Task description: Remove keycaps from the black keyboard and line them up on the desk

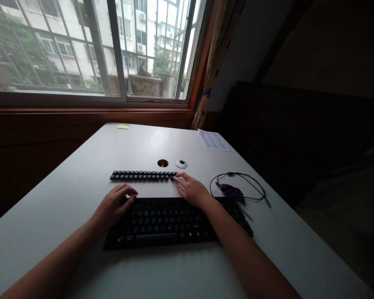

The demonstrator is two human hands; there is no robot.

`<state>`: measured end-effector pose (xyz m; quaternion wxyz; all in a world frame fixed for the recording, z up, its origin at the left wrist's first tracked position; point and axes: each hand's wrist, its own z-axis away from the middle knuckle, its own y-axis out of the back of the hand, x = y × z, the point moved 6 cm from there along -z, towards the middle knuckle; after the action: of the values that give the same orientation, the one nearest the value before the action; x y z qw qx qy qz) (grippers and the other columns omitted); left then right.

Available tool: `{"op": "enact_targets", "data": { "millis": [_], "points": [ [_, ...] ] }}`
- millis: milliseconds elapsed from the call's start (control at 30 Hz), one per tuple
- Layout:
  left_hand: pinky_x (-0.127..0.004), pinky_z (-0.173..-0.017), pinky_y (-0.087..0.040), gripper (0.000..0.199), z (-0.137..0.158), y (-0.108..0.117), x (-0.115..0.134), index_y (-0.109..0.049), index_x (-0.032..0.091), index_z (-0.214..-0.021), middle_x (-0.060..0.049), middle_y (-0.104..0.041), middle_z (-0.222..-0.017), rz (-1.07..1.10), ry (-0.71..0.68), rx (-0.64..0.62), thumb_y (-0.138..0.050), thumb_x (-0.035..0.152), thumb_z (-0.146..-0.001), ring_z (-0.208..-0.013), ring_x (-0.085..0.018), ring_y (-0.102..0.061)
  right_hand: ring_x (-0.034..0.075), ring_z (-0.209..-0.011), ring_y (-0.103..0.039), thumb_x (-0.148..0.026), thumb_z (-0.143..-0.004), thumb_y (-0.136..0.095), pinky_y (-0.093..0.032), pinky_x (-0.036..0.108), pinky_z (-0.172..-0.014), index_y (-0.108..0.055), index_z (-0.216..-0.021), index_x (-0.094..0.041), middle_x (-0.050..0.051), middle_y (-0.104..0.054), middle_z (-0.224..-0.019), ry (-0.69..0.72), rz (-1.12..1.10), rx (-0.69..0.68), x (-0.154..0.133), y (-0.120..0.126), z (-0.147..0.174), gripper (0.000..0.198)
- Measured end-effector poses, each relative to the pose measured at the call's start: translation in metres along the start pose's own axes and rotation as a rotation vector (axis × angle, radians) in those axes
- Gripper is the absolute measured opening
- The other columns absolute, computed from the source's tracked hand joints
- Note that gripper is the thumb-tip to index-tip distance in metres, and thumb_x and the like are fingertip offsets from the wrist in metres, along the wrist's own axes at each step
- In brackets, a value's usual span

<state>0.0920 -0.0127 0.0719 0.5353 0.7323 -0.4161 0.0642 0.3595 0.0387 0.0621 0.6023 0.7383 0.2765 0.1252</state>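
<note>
A black keyboard (162, 222) lies on the white desk, its upper edge partly behind my hands. Beyond it, black keycaps (143, 176) stand in two straight rows. My right hand (193, 190) reaches across the keyboard, its fingertips at the right end of those rows and its thumb apart from them. Small clear marks or a thin transparent piece show by these fingers, too faint to name. Over the keyboard's upper left corner, my left hand (116, 204) is curled, with thumb and fingertips drawn together. Whatever is between them is too small to make out.
Right of the keycaps lie a looped black cable (251, 176) and a dark purple cloth (232, 191). A thin stick-like tool (246, 214) rests by the keyboard's right side. Farther back are a desk hole (162, 163), its round cover (181, 164), printed paper (215, 140) and yellow notes (123, 126).
</note>
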Motion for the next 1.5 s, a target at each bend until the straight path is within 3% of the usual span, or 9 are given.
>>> {"op": "enact_targets", "data": {
  "millis": [633, 1000, 1267, 1500],
  "points": [
    [-0.033, -0.075, -0.053, 0.012, 0.0, -0.002, -0.001, -0.063, 0.021, -0.095, -0.005, -0.063, -0.092, 0.018, -0.015, -0.007, -0.052, 0.024, -0.092, -0.084, -0.019, -0.062, 0.023, -0.119, -0.056, -0.025, -0.093, -0.048, -0.045, 0.037, -0.106, -0.046, -0.141, -0.02, 0.008, -0.047, -0.141, 0.04, -0.009, -0.032, 0.0, -0.005, -0.003, 0.049],
    [-0.033, -0.076, -0.052, 0.014, 0.0, -0.004, -0.003, -0.062, 0.019, -0.094, -0.004, -0.063, -0.091, 0.019, 0.001, -0.01, -0.05, 0.028, -0.094, -0.084, -0.019, -0.061, 0.024, -0.119, -0.055, -0.028, -0.094, -0.049, -0.048, 0.038, -0.102, -0.044, -0.141, -0.023, 0.008, -0.047, -0.14, 0.04, -0.018, 0.031, -0.001, 0.0, -0.001, 0.048],
    [-0.031, -0.073, -0.051, 0.012, 0.0, -0.003, -0.003, -0.061, 0.019, -0.095, -0.005, -0.062, -0.093, 0.013, -0.034, 0.0, -0.05, 0.025, -0.094, -0.083, -0.018, -0.061, 0.023, -0.103, -0.059, -0.022, -0.096, -0.044, -0.049, 0.04, -0.098, -0.058, -0.125, -0.015, 0.013, -0.055, -0.113, 0.027, -0.073, 0.238, -0.005, 0.024, 0.003, 0.032],
    [-0.033, -0.078, -0.049, 0.01, 0.003, 0.006, 0.017, -0.062, 0.021, -0.1, -0.005, -0.063, -0.095, -0.056, -0.182, 0.084, -0.053, 0.021, -0.095, -0.088, -0.019, -0.059, 0.016, -0.085, -0.061, -0.019, -0.097, -0.049, -0.05, 0.03, -0.083, -0.066, -0.103, -0.018, 0.006, -0.06, -0.096, 0.094, -0.21, 0.108, -0.047, 0.047, 0.01, 0.018]
  ]
}}
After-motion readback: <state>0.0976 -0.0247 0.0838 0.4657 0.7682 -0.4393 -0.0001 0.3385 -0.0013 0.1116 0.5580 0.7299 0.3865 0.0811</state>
